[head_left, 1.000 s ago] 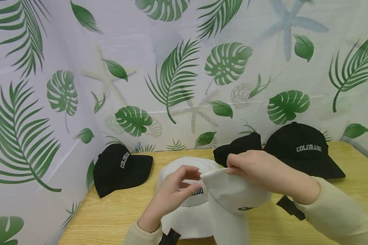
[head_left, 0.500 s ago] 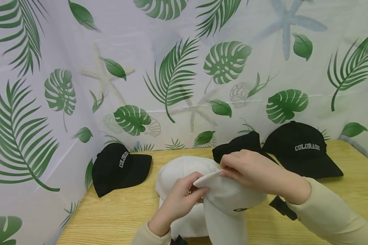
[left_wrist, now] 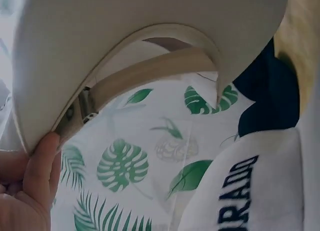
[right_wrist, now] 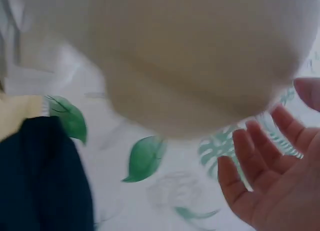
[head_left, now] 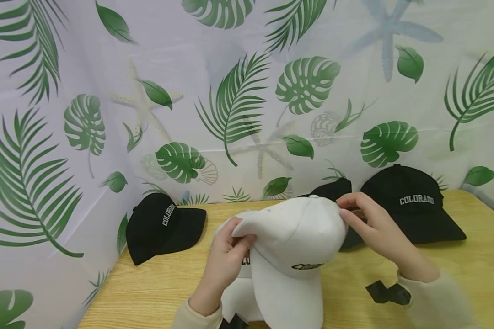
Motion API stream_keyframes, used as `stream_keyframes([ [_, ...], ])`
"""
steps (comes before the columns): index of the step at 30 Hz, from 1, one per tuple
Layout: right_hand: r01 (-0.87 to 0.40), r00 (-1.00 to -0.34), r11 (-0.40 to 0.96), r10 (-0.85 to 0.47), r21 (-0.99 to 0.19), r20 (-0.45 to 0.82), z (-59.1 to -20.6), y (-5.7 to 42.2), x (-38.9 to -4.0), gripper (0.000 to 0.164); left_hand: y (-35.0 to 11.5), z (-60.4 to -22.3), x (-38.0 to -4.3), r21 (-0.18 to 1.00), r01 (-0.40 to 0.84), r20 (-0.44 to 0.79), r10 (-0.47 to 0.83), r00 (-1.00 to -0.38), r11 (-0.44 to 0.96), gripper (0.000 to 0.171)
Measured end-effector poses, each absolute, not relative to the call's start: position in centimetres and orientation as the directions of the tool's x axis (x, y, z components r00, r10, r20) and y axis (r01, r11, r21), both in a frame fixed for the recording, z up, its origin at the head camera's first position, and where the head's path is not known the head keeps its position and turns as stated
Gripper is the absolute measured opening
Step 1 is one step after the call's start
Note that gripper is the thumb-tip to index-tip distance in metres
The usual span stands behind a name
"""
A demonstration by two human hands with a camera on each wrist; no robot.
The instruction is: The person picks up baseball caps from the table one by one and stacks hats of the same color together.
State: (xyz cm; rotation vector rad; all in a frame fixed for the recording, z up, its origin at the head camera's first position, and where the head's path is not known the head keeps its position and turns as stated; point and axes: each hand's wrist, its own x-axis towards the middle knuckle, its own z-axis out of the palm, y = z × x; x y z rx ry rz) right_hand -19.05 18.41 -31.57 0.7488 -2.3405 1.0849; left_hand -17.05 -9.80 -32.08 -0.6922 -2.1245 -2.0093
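My left hand (head_left: 224, 258) pinches the lower edge of a white baseball cap (head_left: 300, 228) between thumb and fingers. This cap is tilted, its crown up and right and its brim pointing down at the viewer. Dark lettering (head_left: 306, 266) shows on its front. In the left wrist view the cap's inside faces the camera, with its back strap (left_wrist: 155, 71) and metal buckle (left_wrist: 88, 106). At the far side of the crown is my right hand (head_left: 368, 219), fingers spread in the right wrist view, fingertips right by the fabric. A second white cap (head_left: 238, 297) lies behind, mostly hidden.
On the wooden table (head_left: 123, 297), a black cap (head_left: 152, 226) stands at the left and a larger black cap (head_left: 403, 205) at the right. Another black cap (head_left: 333, 188) sits partly hidden between. A leaf-patterned cloth (head_left: 247, 105) hangs behind the table.
The held white cap has swung up and left, turning more of its crown toward the head camera. My left hand has taken hold of its edge; my right hand has let go and shifted right.
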Motion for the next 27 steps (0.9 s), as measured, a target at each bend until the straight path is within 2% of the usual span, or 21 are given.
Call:
stream_keyframes([
  [3, -0.557, -0.821, 0.533, -0.241, -0.637, 0.517, -33.0, 18.5, -19.3, 0.02, -11.0, -31.9, -17.7, 0.918, 0.382, 0.396, 0.166, -0.903, -0.11, 0.019],
  [6, -0.505, -0.863, 0.502, -0.316, -0.702, 0.395, -34.0, 17.8, -19.5, 0.028, -12.4, -32.1, -18.7, 0.905, 0.355, 0.388, 0.119, -0.914, -0.233, 0.025],
  [11, -0.4, -0.838, 0.349, -0.514, -0.848, 0.184, -35.3, 16.0, -19.6, 0.055, -14.2, -32.8, -20.4, 0.88, 0.286, 0.339, 0.079, -0.937, -0.379, 0.027],
  [14, -0.375, -0.814, 0.28, -0.555, -0.884, 0.169, -35.7, 15.2, -19.5, 0.065, -14.7, -33.6, -21.5, 0.883, 0.237, 0.295, 0.086, -0.952, -0.404, 0.027],
  [18, -0.373, -0.804, 0.218, -0.562, -0.902, 0.196, -36.0, 14.6, -19.3, 0.063, -15.4, -34.9, -22.9, 0.896, 0.164, 0.219, 0.091, -0.971, -0.412, 0.026],
  [22, -0.299, -0.818, 0.141, -0.547, -0.944, 0.178, -36.1, 14.0, -19.2, 0.06, -16.0, -36.1, -23.9, 0.931, 0.087, 0.124, 0.081, -0.989, -0.355, 0.026],
  [27, -0.226, -0.858, 0.197, -0.503, -0.954, 0.1, -36.5, 13.2, -19.4, 0.06, -17.1, -37.5, -24.8, 0.989, -0.022, -0.002, 0.132, -0.991, -0.148, 0.029],
])
